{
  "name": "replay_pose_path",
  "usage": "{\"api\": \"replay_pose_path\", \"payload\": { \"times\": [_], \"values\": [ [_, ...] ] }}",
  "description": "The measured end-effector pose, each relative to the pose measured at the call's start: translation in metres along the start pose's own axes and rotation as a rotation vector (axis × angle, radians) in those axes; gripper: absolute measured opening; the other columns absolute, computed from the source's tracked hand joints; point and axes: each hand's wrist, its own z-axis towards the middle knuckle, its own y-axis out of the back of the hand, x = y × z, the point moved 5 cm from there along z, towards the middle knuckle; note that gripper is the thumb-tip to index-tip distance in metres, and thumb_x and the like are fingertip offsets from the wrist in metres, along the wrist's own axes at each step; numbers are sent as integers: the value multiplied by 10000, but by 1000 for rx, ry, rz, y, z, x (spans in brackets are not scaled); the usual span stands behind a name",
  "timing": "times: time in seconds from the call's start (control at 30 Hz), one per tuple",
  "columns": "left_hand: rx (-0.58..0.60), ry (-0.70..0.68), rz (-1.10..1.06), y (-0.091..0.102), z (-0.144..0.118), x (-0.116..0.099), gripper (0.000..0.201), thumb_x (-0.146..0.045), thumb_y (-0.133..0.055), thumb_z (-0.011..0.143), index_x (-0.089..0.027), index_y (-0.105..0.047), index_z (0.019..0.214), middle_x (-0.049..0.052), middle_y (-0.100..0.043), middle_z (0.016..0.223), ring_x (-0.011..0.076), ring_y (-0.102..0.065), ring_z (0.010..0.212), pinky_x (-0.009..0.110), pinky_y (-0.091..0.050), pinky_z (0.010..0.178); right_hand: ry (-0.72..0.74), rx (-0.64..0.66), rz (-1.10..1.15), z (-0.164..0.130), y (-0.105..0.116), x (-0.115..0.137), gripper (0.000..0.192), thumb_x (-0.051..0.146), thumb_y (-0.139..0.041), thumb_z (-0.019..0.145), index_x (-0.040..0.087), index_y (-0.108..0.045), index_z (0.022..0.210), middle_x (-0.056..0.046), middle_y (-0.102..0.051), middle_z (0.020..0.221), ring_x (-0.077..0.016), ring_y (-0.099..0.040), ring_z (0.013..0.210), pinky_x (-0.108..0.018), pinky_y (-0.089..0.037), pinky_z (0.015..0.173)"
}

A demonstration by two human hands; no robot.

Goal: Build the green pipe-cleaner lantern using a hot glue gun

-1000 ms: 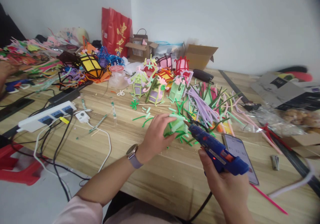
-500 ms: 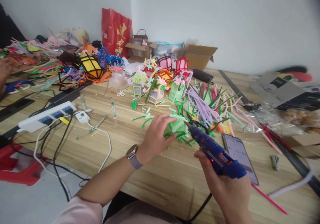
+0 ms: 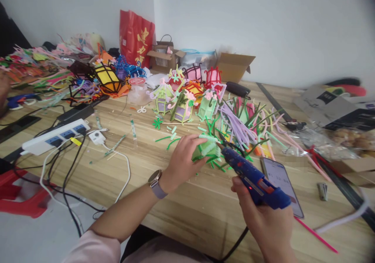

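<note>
Now the left hand [image 3: 183,159] pinches a small fuzzy green pipe-cleaner lantern [image 3: 206,149] in its fingers, low over the wood-grain table [image 3: 187,212], while the right hand [image 3: 265,220] wraps its fingers tight around one blue plastic glue gun [image 3: 254,179], nozzle touching the lantern. Just beyond lie loose purple, pink and green pipe cleaners [image 3: 243,124], one phone [image 3: 281,183] beside the gun, and a white power strip [image 3: 55,136] well to the left.

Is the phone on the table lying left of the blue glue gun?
No, the phone lies on the table just right of the glue gun held by the right hand.
</note>
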Motion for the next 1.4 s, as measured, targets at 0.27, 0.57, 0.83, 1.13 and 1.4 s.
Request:
{"api": "replay_pose_path", "payload": {
  "times": [0.27,0.57,0.83,1.13,1.4],
  "values": [
    [-2,5,5,0,0,0,402,-369,-635,874,-245,-507,1234,103,-608,1194,249,-568,1162,433,-479,978,-4,-10,-19,0,1,3,473,597,-479,880,210,-672,689,-3,-562,466,-179,-569,427,-267,-409,418],
    [-4,-1,10,1,0,-1,401,-366,-640,871,-221,-516,1224,112,-610,1193,243,-568,1156,414,-481,977,48,-10,-13,0,2,6,378,497,-498,902,210,-644,703,3,-550,489,-171,-545,441,-267,-398,436],
    [-1,-6,7,0,0,-1,395,-367,-631,875,-236,-512,1228,105,-608,1190,248,-567,1156,424,-478,972,49,-21,2,1,3,5,387,518,-501,899,208,-637,710,-3,-565,516,-176,-555,464,-268,-399,444],
    [0,-4,3,1,0,-1,399,-348,-640,869,-232,-507,1227,108,-606,1191,246,-571,1149,422,-477,970,28,-9,-11,0,2,4,379,511,-497,902,203,-658,752,-7,-565,523,-176,-548,471,-269,-402,454],
    [13,14,-10,-1,-1,1,397,-366,-622,877,-246,-509,1238,103,-606,1205,254,-568,1157,442,-468,976,15,-8,13,0,3,6,306,452,-528,886,220,-628,714,-3,-568,519,-176,-549,471,-268,-406,452]
  ]
}}
